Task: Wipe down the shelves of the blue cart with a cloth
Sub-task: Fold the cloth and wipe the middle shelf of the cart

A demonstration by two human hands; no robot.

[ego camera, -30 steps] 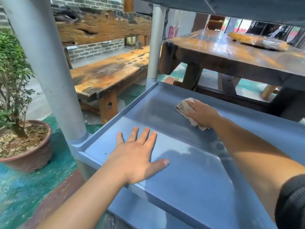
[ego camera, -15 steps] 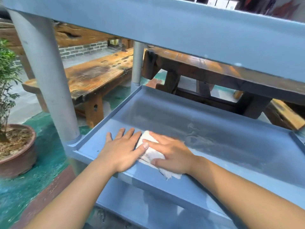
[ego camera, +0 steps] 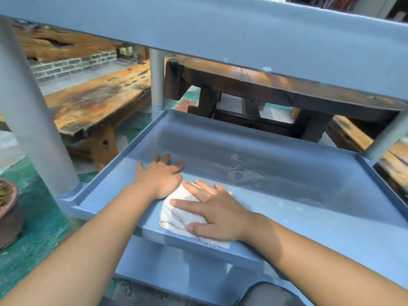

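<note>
Cloth (ego camera: 176, 214) lies pressed under flat right hand (ego camera: 217, 214); left hand (ego camera: 161, 178) splayed beside, upper shelf (ego camera: 220, 34) overhead.

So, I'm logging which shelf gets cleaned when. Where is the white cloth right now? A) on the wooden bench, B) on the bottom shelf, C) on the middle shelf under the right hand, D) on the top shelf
C: the right hand presses the white cloth flat against the middle shelf, at its front edge.
</note>
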